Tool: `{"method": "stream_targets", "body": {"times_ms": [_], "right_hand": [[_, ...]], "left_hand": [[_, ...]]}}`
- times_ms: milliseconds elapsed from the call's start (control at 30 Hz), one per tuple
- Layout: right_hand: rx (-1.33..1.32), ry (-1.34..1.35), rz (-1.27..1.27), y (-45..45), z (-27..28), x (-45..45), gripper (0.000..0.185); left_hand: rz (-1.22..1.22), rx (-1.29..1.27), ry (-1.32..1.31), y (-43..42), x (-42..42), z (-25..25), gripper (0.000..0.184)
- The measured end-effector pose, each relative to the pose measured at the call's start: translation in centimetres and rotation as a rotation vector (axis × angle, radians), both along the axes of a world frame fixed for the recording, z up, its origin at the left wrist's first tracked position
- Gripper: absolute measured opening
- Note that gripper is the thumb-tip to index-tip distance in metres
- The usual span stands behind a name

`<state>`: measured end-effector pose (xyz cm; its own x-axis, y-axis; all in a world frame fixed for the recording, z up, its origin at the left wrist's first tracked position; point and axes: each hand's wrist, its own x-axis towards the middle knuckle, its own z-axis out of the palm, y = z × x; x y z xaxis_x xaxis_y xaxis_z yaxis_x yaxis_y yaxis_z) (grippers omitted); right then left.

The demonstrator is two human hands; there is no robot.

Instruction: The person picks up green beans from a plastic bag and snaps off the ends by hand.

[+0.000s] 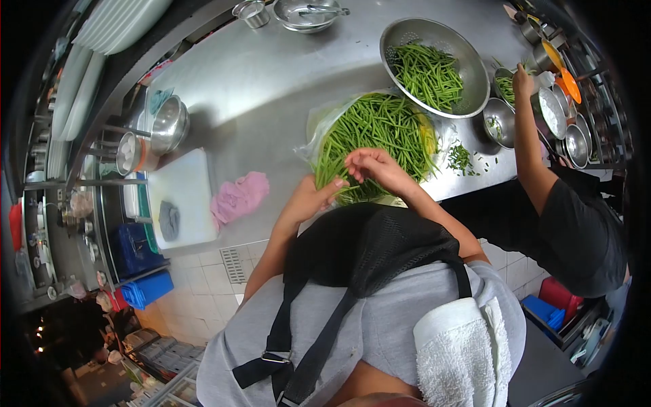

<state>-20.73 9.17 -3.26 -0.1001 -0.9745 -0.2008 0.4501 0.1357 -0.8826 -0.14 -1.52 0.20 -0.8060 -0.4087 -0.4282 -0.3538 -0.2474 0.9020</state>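
Observation:
A big heap of green beans [380, 129] lies in an open clear plastic bag [313, 139] on the steel table in front of me. At the bag's near left edge, my left hand [313, 198] is closed around a small bunch of green beans, their ends sticking up past the thumb. My right hand [380, 169] is just to its right, above the heap, with its fingers curled in. Whatever those fingers pinch, if anything, is too small to make out. Beyond the bag, a perforated steel colander [475, 71] holds more green beans. Short cut bits [461, 159] are scattered right of the bag.
A co-worker's arm [530, 146] reaches over metal bowls [500, 122] on the right. Left on the steel table [251, 102] are a pink cloth [239, 197], a white cutting board [186, 183] and a steel bowl [169, 125]. Pans [305, 13] stand at the back.

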Motion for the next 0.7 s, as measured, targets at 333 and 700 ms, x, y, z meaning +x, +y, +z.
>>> {"method": "stream_targets", "body": {"times_ms": [333, 700], "right_hand": [[-0.096, 0.254, 0.029, 0.0, -0.5, 0.5, 0.019], [-0.020, 0.832, 0.322, 0.9, 2.3, -0.7, 0.021]], "left_hand": [[-0.071, -0.077, -0.044, -0.2, 0.2, -0.7, 0.032], [-0.154, -0.236, -0.061, -0.3, 0.6, -1.5, 0.032]]}}
